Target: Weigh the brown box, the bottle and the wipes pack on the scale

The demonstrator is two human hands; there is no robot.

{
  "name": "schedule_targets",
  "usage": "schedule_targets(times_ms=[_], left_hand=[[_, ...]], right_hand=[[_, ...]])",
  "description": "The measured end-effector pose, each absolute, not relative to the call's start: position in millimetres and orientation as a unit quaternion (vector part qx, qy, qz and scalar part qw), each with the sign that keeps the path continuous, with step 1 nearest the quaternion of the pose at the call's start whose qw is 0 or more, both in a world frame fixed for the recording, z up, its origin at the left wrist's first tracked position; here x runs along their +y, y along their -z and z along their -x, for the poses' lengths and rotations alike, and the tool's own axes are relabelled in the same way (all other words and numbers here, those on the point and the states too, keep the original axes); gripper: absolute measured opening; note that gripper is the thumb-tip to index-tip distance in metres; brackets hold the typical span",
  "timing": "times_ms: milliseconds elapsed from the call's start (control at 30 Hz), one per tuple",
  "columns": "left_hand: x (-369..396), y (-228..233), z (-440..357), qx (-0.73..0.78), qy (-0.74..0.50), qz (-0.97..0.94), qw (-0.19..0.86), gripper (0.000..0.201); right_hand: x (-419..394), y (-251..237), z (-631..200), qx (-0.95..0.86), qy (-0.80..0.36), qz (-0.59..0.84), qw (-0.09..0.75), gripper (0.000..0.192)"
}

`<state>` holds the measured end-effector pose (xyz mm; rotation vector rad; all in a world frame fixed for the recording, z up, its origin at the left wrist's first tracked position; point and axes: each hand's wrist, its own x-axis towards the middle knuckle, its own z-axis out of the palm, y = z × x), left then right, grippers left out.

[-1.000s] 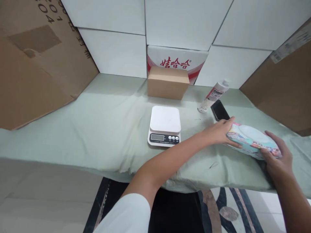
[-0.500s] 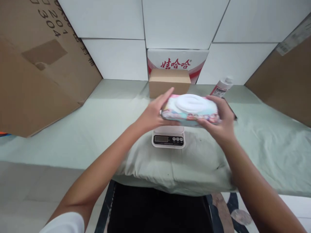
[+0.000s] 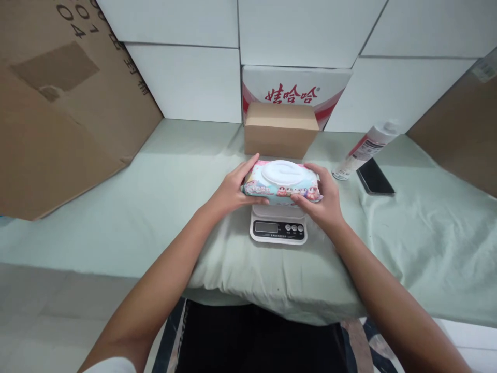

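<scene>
A pack of wet wipes (image 3: 282, 182) with a white oval lid and a colourful cartoon print is held level between both hands. My left hand (image 3: 235, 189) grips its left end, thumb along the far side and fingers at the near edge. On the right end, my right hand (image 3: 324, 197) is closed the same way. Directly below is a white kitchen scale (image 3: 278, 233), its display and buttons showing in front while the pack covers most of its platform. Whether the pack touches the platform I cannot tell.
Behind the pack stands a small brown carton (image 3: 279, 137), with a white and red printed box (image 3: 293, 85) at its back. A white and red canister (image 3: 365, 150) and a black phone (image 3: 375, 177) are at right. Large cardboard panels (image 3: 77, 129) flank the green cloth (image 3: 163, 223).
Both hands have brought the wipes pack left and nearer the scale, holding it throughout. The phone and the whole canister now show, and the view has shifted slightly.
</scene>
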<state>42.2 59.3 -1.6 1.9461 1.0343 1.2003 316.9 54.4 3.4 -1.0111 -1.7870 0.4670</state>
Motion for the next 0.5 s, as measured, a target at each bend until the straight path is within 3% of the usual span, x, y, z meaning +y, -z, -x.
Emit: schedule_targets(times_ms=[133,267,500], left_hand=[[62,10,-39,0.393,-0.457,-0.724,0.335,0.132],[68,13,-22,0.359,-0.516,-0.65,0.427,0.133],[81,3,-11,0.472,-0.686,-0.405,0.378,0.073]], right_hand=[[53,1,-318,-0.739,-0.201,0.414,0.491,0.079],[54,18,-321,-0.649,-0.229,0.408,0.6,0.072],[65,25,-325,-0.481,-0.31,0.451,0.685,0.047]])
